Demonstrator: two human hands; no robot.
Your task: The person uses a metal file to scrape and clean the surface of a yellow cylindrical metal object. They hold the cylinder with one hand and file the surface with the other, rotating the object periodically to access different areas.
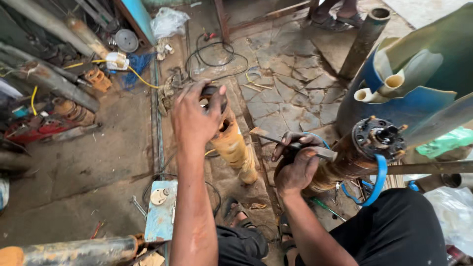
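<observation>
A long rusty pump [354, 157] lay across the person's lap, its long axis running from the knees up and right to a flanged end with a blue strap [379, 180] looped about it. The right hand [295, 167] rested on its body, fingers closed around a flat metal bar [290, 143] that pointed left. Left of it, apart, a yellowed cylinder [234, 148] stood nearly upright on the stone floor [295, 83]. The left hand [194, 116] sat on its top, gripping a dark cap [213, 91] there. Each hand was nearer its own piece. A blue tub [394, 106] behind held rolled sheets [419, 64].
</observation>
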